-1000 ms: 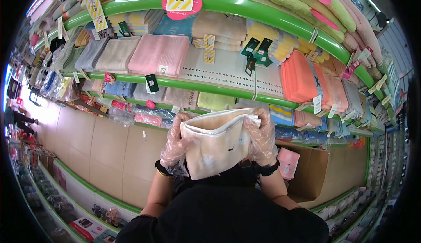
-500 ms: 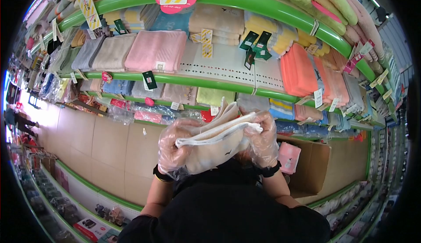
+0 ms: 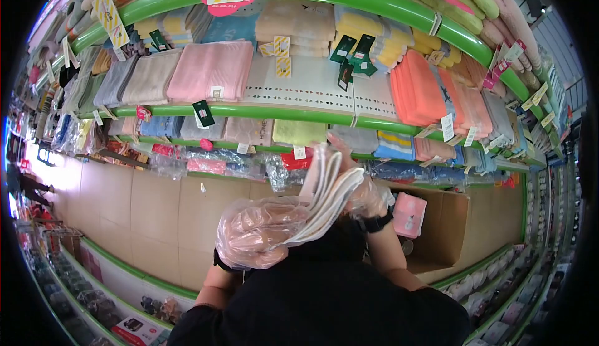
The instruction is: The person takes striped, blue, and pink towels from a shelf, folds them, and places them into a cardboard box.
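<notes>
Folded, pale towels [image 3: 327,205] with white edges are held upright and tilted in front of my chest, their layered edges facing up. My left hand [image 3: 259,230], in a clear plastic glove, closes on their lower left end with the back of the hand turned up. On the other side, my right hand [image 3: 365,193], also gloved, grips them, its fingers partly hidden behind the cloth. A dark band circles my right wrist.
Ahead is a green-edged shelf [image 3: 299,116] with stacks of folded towels, among them a pink stack [image 3: 211,71] and an orange stack [image 3: 418,90]. Dark green tags [image 3: 362,56] hang there. A cardboard box [image 3: 440,230] with a pink towel [image 3: 410,215] stands at my right.
The towels have turned from lying nearly level to standing tilted. My left hand has rolled over, knuckles up, and my right hand has moved slightly left and behind the cloth.
</notes>
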The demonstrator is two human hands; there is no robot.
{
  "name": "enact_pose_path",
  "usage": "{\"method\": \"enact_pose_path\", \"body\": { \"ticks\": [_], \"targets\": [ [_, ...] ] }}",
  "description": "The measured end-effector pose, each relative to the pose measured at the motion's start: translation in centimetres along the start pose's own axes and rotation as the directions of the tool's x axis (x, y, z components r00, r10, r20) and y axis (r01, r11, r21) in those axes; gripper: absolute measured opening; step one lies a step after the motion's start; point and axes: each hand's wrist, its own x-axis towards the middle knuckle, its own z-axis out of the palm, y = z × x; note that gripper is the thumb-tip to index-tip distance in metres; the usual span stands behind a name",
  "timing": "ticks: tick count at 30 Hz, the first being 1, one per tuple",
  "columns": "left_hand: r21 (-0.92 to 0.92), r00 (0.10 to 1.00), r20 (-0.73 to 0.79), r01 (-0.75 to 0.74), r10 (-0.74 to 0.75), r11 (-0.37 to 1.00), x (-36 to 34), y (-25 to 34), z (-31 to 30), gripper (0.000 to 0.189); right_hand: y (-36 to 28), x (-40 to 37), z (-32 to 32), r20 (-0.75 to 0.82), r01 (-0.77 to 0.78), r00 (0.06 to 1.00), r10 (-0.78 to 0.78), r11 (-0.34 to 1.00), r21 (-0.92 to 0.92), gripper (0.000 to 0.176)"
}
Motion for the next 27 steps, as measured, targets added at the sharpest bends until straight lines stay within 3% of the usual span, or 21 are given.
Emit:
{"method": "enact_pose_path", "body": {
  "ticks": [1, 3, 4, 5, 6, 7, 8, 9, 10, 12, 13, 15, 16, 17, 19, 21, 25, 27],
  "targets": [
    [0.002, 1.000, -0.002, 0.000, 0.000, 1.000, -0.1, 0.1, -0.2, 0.040, -0.1, 0.4, -0.1, 0.003, 0.000, 1.000, 0.000, 1.000, 0.001, 0.102],
    [0.332, 0.936, 0.113, -0.353, 0.334, 0.875, 1.2, 0.9, -1.0, 0.042, -0.3, 1.4, -0.3, 0.169, -0.344, 0.914, 0.369, 0.925, -0.160, 0.115],
    [0.338, 0.937, 0.111, -0.348, 0.330, 0.874, 2.0, 1.3, -1.4, 0.042, 0.3, 1.1, 0.2, 0.139, -0.295, 0.952, 0.273, 0.939, 0.177, 0.105],
    [0.226, 0.940, 0.020, -0.337, 0.341, 0.914, 3.0, 1.4, -1.7, 0.040, 0.1, 1.0, 0.2, 0.144, -0.295, 0.952, 0.271, 0.939, 0.178, 0.105],
    [0.107, 0.937, -0.072, -0.333, 0.342, 0.937, 3.8, 1.5, -1.8, 0.037, -0.7, 0.9, 0.3, 0.016, -0.240, 0.971, 0.239, 0.970, 0.045, 0.093],
    [0.113, 0.937, -0.074, -0.333, 0.343, 0.936, 4.3, 1.3, -1.5, 0.037, -1.2, 0.7, 0.5, -0.106, -0.196, 0.977, 0.186, 0.976, -0.095, 0.080],
    [-0.016, 0.964, -0.244, -0.115, 0.108, 0.993, 4.7, 0.9, -1.0, 0.037, -1.4, 0.4, 1.5, -0.277, -0.194, 0.945, 0.177, 0.980, -0.038, 0.052],
    [-0.179, 0.916, -0.373, 0.086, -0.148, 0.980, 5.0, 0.3, -0.8, 0.037, -1.4, 0.6, 1.4, -0.269, -0.193, 0.947, 0.177, 0.981, -0.035, 0.052],
    [-0.172, 0.914, -0.378, 0.086, -0.147, 0.981, 5.2, -0.5, -0.9, 0.037, -1.4, 0.8, 1.0, -0.286, -0.211, 0.939, 0.193, 0.977, -0.032, 0.046],
    [-0.493, 0.859, -0.345, 0.178, -0.379, 0.852, 5.3, -2.8, -1.1, 0.042, -2.2, 1.3, 1.5, -0.306, -0.210, 0.929, 0.208, 0.977, 0.027, 0.033],
    [-0.490, 0.858, -0.350, 0.174, -0.376, 0.854, 5.0, -4.4, -0.9, 0.042, -2.5, 1.5, 1.8, -0.301, -0.208, 0.931, 0.206, 0.978, 0.026, 0.033],
    [-0.856, 0.826, -0.113, 0.202, -0.553, 0.477, 4.5, -7.8, -0.4, 0.056, -2.9, 1.6, 2.2, -0.358, -0.240, 0.895, 0.266, 0.964, 0.117, 0.029],
    [-0.938, 0.813, 0.030, 0.224, -0.582, 0.265, 4.8, -8.5, -0.4, 0.071, -3.0, 1.6, 2.3, -0.357, -0.235, 0.897, 0.260, 0.965, 0.112, 0.029],
    [-0.938, 0.818, 0.029, 0.221, -0.574, 0.267, 4.4, -8.7, -0.1, 0.071, -3.0, 1.5, 2.4, -0.365, -0.248, 0.892, 0.265, 0.964, 0.094, 0.029],
    [-0.479, 0.894, -0.089, 0.348, -0.439, 0.806, 4.1, -7.2, 1.0, 0.081, -3.2, 1.4, 2.3, -0.376, -0.259, 0.887, 0.268, 0.963, 0.074, 0.028],
    [-0.401, 0.898, -0.102, 0.356, -0.428, 0.844, 4.6, -5.6, 1.6, 0.086, -3.1, 1.2, 2.2, -0.360, -0.261, 0.896, 0.259, 0.964, 0.043, 0.028],
    [-0.530, 0.859, -0.123, 0.366, -0.496, 0.765, 5.1, -5.1, 1.7, 0.078, -2.6, 0.9, 1.6, -0.377, -0.265, 0.884, 0.278, 0.960, 0.086, 0.030],
    [-0.603, 0.825, -0.143, 0.365, -0.547, 0.709, 5.0, -5.6, 1.7, 0.071, -2.2, 0.7, 1.2, -0.373, -0.326, 0.844, 0.385, 0.921, 0.213, 0.043]
  ]
}}
